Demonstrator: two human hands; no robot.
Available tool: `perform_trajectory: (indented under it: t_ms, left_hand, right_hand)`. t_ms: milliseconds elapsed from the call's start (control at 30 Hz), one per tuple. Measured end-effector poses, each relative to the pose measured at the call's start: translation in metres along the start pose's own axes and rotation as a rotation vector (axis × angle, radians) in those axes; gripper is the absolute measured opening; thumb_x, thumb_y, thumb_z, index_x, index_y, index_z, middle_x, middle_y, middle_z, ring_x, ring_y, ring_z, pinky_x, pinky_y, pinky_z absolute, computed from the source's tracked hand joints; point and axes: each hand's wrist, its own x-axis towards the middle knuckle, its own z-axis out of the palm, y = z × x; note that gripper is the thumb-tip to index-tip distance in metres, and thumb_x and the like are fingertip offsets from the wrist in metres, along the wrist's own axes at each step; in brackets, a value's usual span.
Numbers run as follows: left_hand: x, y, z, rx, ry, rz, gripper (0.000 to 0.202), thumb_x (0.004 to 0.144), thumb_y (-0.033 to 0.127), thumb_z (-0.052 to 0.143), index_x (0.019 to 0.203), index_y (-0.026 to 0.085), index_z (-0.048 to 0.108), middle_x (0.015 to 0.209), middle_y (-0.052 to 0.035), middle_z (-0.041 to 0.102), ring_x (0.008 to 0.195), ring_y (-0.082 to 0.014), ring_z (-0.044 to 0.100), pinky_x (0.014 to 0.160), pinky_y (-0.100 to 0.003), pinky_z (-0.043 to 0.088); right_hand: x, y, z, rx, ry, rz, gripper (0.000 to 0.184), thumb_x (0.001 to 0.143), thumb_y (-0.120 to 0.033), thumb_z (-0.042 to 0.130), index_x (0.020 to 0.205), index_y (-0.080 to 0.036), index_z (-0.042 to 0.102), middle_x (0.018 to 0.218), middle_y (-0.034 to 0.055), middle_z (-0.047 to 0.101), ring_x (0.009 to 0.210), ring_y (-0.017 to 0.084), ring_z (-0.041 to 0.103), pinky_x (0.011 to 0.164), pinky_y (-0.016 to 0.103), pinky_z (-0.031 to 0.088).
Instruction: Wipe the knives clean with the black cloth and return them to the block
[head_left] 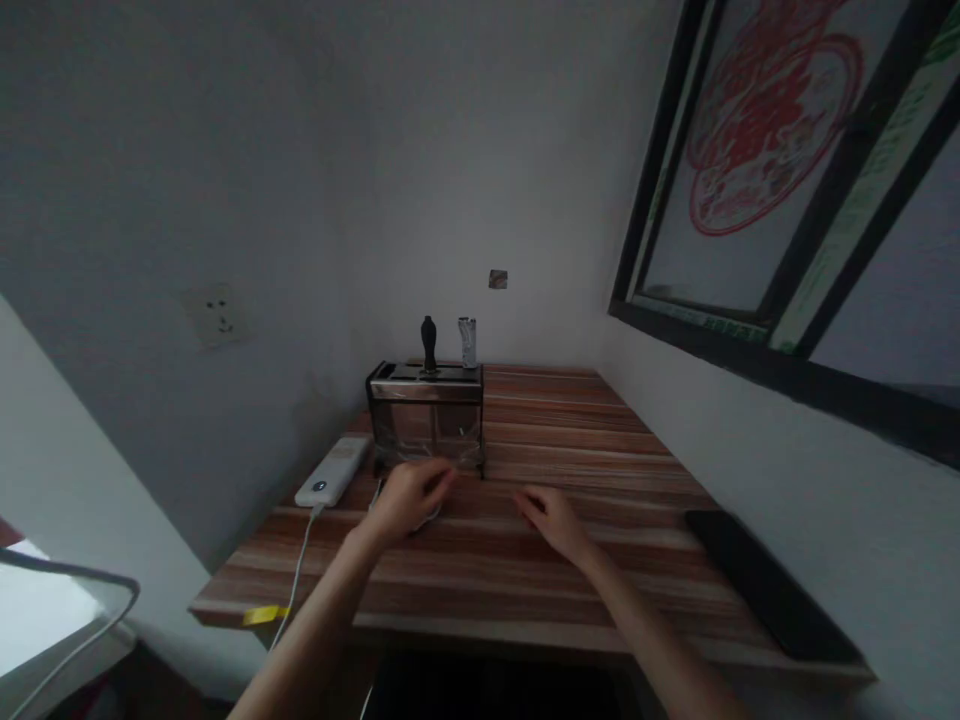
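Observation:
My left hand (409, 497) reaches over the wooden desk (570, 450) toward the foot of a clear knife block (426, 420). Its fingers are curled over something pale lying on the desk, which I cannot make out. My right hand (553, 520) rests just above the desk to the right of it, fingers stretched forward and apart, holding nothing. The block has a steel top with a dark knife handle (428, 343) and a silvery handle (468, 341) standing up from it.
A white power bank (334, 472) lies left of the block, its cable (296, 580) trailing off the front edge past a yellow tag (262, 615). A flat black slab (765, 585) lies along the right wall. A window frame (787, 370) is above it.

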Motion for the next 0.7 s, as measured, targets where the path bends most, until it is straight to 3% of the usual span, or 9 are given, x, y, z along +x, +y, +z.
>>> perform_trajectory:
  t_ms: [167,300,400,467,567,700]
  left_hand:
    - [-0.007,-0.063,-0.069,-0.074,0.309,-0.251,0.032,0.088,0.045,0.047,0.091,0.017,0.063,0.093,-0.0054,0.069,0.086,-0.0215,0.064,0.08,-0.03,0.048]
    - [0.006,-0.104,-0.097,-0.217,0.338,-0.346,0.048,0.078,0.054,0.058,0.104,0.014,0.061,0.11,-0.0109,0.067,0.106,-0.0274,0.06,0.096,-0.041,0.045]
    - [0.02,-0.125,-0.102,-0.404,0.222,-0.341,0.069,0.065,0.055,0.073,0.12,0.017,0.058,0.13,-0.0134,0.059,0.121,-0.0317,0.052,0.101,-0.044,0.042]
    - [0.029,-0.135,-0.099,-0.542,0.141,-0.319,0.078,0.062,0.057,0.076,0.128,0.021,0.054,0.138,-0.013,0.054,0.127,-0.0322,0.048,0.103,-0.043,0.041]
    - [0.038,-0.149,-0.094,-0.708,0.066,-0.304,0.081,0.061,0.055,0.078,0.132,0.024,0.052,0.143,-0.0111,0.049,0.132,-0.0313,0.043,0.107,-0.042,0.038]
    - [0.046,-0.161,-0.087,-0.845,-0.008,-0.325,0.074,0.059,0.044,0.084,0.125,0.022,0.059,0.136,-0.0114,0.056,0.129,-0.0316,0.047,0.107,-0.043,0.038]
  right_hand:
    - [0.013,-0.006,-0.019,0.136,-0.03,-0.004,0.041,0.09,-0.051,0.047,0.064,-0.02,0.056,0.05,-0.0022,0.055,0.048,0.014,0.053,0.05,0.024,0.04]
    - [0.051,0.0,-0.025,0.216,0.035,-0.012,0.035,0.084,-0.053,0.055,0.072,-0.02,0.057,0.057,-0.0019,0.058,0.053,0.014,0.055,0.052,0.025,0.043]
    - [0.091,0.008,-0.024,0.261,0.094,-0.003,0.035,0.076,-0.054,0.064,0.085,-0.021,0.059,0.071,0.0006,0.064,0.062,0.016,0.06,0.055,0.027,0.048]
    - [0.117,0.012,-0.02,0.284,0.117,-0.004,0.042,0.068,-0.052,0.072,0.094,-0.021,0.06,0.082,0.0033,0.067,0.074,0.018,0.063,0.067,0.032,0.052]
    - [0.148,0.015,-0.015,0.315,0.115,-0.011,0.06,0.059,-0.045,0.082,0.109,-0.021,0.06,0.105,0.0092,0.068,0.093,0.022,0.064,0.088,0.041,0.05]
    - [0.168,0.013,-0.011,0.369,0.045,-0.017,0.08,0.053,-0.041,0.086,0.124,-0.021,0.056,0.128,0.0145,0.059,0.113,0.028,0.058,0.101,0.048,0.042]
